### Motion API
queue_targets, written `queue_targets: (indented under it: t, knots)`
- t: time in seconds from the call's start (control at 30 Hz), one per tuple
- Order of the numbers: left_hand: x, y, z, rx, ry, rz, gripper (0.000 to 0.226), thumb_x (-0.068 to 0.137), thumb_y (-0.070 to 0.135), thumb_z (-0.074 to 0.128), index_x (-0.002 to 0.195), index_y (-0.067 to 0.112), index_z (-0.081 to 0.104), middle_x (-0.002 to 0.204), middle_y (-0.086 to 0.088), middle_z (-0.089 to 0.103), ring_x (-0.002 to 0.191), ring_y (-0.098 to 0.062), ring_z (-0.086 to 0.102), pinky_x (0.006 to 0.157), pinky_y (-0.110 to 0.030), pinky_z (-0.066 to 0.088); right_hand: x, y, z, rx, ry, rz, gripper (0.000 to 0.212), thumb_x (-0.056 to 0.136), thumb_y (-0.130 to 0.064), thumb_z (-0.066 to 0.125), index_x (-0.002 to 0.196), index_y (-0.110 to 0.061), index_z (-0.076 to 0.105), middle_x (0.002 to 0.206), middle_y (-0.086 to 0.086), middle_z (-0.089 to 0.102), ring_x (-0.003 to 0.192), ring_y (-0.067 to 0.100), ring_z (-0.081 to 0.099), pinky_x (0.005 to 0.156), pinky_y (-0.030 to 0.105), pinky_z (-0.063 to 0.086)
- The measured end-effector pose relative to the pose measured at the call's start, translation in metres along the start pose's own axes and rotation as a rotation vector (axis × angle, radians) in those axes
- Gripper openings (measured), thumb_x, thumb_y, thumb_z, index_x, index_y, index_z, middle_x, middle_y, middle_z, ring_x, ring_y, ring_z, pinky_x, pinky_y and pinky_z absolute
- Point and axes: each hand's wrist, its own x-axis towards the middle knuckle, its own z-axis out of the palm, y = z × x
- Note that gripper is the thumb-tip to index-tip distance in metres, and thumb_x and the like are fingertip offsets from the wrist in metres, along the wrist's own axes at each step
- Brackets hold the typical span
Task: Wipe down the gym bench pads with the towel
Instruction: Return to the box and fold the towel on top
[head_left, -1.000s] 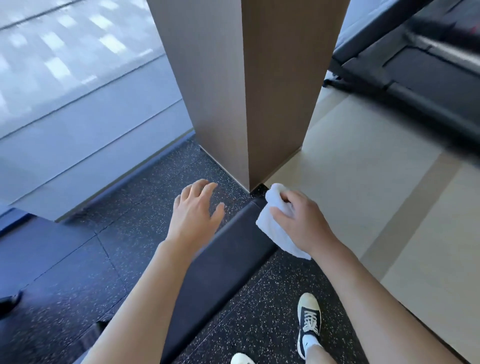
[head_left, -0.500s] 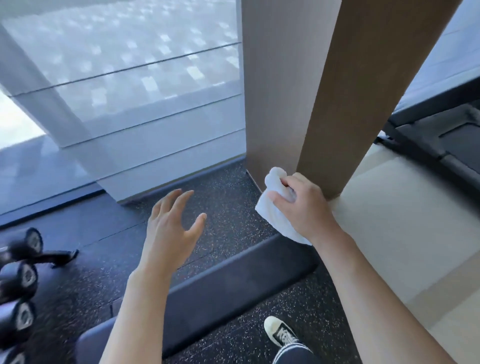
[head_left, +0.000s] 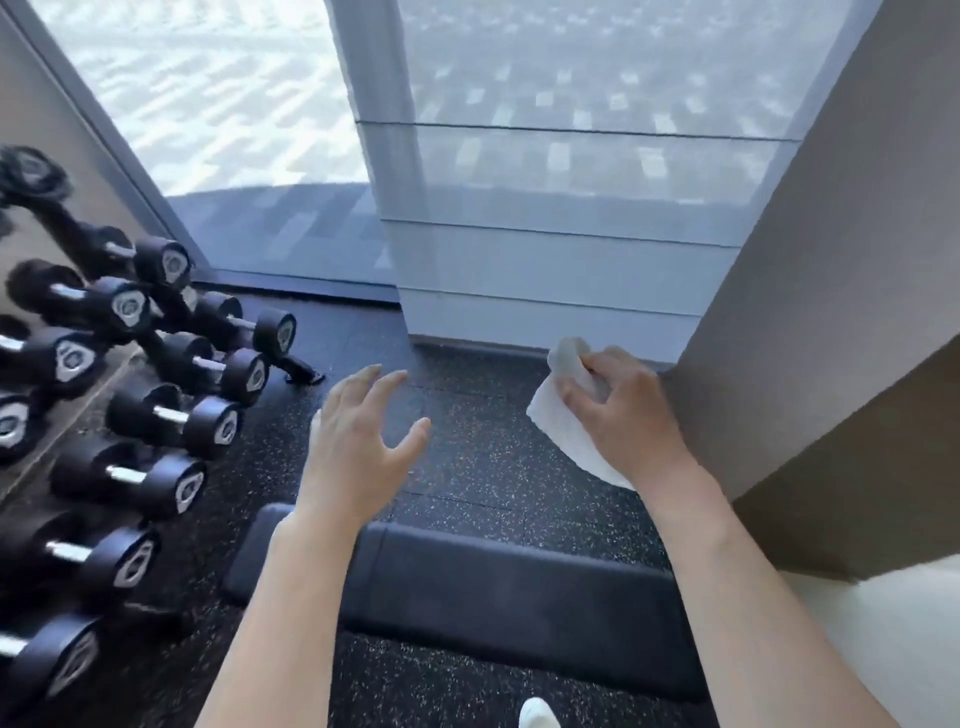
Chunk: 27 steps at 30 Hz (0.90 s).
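Note:
A black padded gym bench (head_left: 498, 597) lies across the lower middle of the head view, its long pad to the right and a shorter pad (head_left: 260, 551) at its left end. My right hand (head_left: 623, 421) is shut on a crumpled white towel (head_left: 561, 426) and hovers above the floor beyond the bench, near the column. My left hand (head_left: 358, 441) floats over the bench's left part with fingers spread and nothing in it. Neither hand touches the pads.
A rack of black dumbbells (head_left: 130, 395) fills the left side. A brown column (head_left: 831, 322) stands close on the right. Floor-to-ceiling windows (head_left: 545, 208) run along the back. The floor is black speckled rubber (head_left: 478, 457); my white shoe tip (head_left: 537, 714) shows at the bottom.
My view has swung left: the column slid to the right edge, the dumbbell rack came into sight, and the bench now lies crosswise. Both hands kept their pose, the right still gripping the towel.

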Motion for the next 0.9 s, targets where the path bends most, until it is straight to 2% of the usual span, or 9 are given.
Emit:
queue_targets:
  t: [0.13,0.23,0.3,0.37,0.5,0.57,0.7,0.8,0.9]
  knots:
    - [-0.037,-0.040,-0.028,0.044,0.114,-0.172,0.065,0.096,0.057,0.060,0.153,0.028,0.052,0.162,0.000,0.043,0.153,-0.023,0.030,0.125,-0.055,0.029,0.023,-0.036,0.050,0.046,-0.150,-0.147,0.019,0.099,-0.037,0.067,0.102,-0.019,0.071,0.086,-0.008,0.053,0.074,0.001,0.048,0.065,0.015,0.032]
    - [-0.072,-0.069,-0.050,0.071,0.191,-0.297,0.070,0.091,0.063,0.053,0.152,0.029,0.053,0.161,0.001,0.044,0.151,-0.024,0.033,0.124,-0.055,0.031,0.024,-0.070,0.089,0.088,-0.251,-0.245,0.022,0.098,-0.038,0.067,0.090,-0.018,0.066,0.087,-0.006,0.054,0.075,0.006,0.051,0.066,0.022,0.035]
    - [-0.096,-0.087,-0.065,0.090,0.237,-0.372,0.071,0.089,0.064,0.050,0.151,0.029,0.054,0.160,0.001,0.046,0.149,-0.025,0.035,0.123,-0.055,0.032,0.019,-0.096,0.113,0.119,-0.323,-0.287,0.024,0.098,-0.037,0.067,0.089,-0.016,0.066,0.088,-0.004,0.056,0.077,0.014,0.054,0.068,0.027,0.040]
    - [-0.122,-0.104,-0.081,0.104,0.282,-0.437,0.071,0.088,0.065,0.050,0.150,0.028,0.055,0.158,0.001,0.047,0.149,-0.025,0.036,0.123,-0.055,0.033,0.011,-0.124,0.134,0.142,-0.376,-0.339,0.025,0.097,-0.034,0.068,0.086,-0.013,0.064,0.087,-0.005,0.055,0.076,0.016,0.054,0.068,0.020,0.038]
    - [-0.177,-0.146,-0.119,0.130,0.353,-0.555,0.064,0.093,0.058,0.058,0.150,0.029,0.054,0.160,0.001,0.046,0.150,-0.024,0.035,0.123,-0.053,0.033,-0.015,-0.188,0.177,0.206,-0.460,-0.430,0.025,0.096,-0.029,0.071,0.079,-0.014,0.060,0.081,-0.009,0.049,0.065,0.006,0.045,0.060,0.015,0.033]
    - [-0.203,-0.168,-0.139,0.152,0.385,-0.600,0.061,0.096,0.053,0.063,0.151,0.029,0.053,0.161,0.002,0.045,0.150,-0.023,0.033,0.124,-0.052,0.032,-0.031,-0.219,0.201,0.250,-0.506,-0.452,0.028,0.096,-0.031,0.071,0.080,-0.010,0.062,0.082,-0.007,0.050,0.064,0.008,0.045,0.058,0.018,0.033]
    - [-0.258,-0.214,-0.183,0.177,0.436,-0.666,0.063,0.093,0.058,0.057,0.150,0.030,0.052,0.160,0.004,0.045,0.151,-0.022,0.033,0.124,-0.052,0.033,-0.075,-0.284,0.251,0.294,-0.570,-0.498,0.036,0.096,-0.036,0.070,0.086,-0.003,0.065,0.086,-0.002,0.054,0.068,0.021,0.051,0.061,0.040,0.043]
    - [-0.302,-0.255,-0.220,0.183,0.479,-0.718,0.067,0.090,0.062,0.052,0.149,0.031,0.053,0.159,0.003,0.046,0.150,-0.022,0.035,0.123,-0.056,0.033,-0.111,-0.335,0.287,0.287,-0.615,-0.545,0.035,0.096,-0.035,0.070,0.083,-0.003,0.063,0.088,-0.005,0.055,0.070,0.018,0.052,0.064,0.036,0.043]
    - [-0.346,-0.296,-0.255,0.187,0.512,-0.759,0.066,0.090,0.061,0.053,0.149,0.031,0.054,0.160,0.003,0.045,0.150,-0.022,0.034,0.124,-0.054,0.033,-0.150,-0.388,0.326,0.289,-0.656,-0.570,0.037,0.097,-0.033,0.068,0.077,-0.004,0.058,0.088,-0.002,0.054,0.070,0.019,0.051,0.066,0.039,0.043]
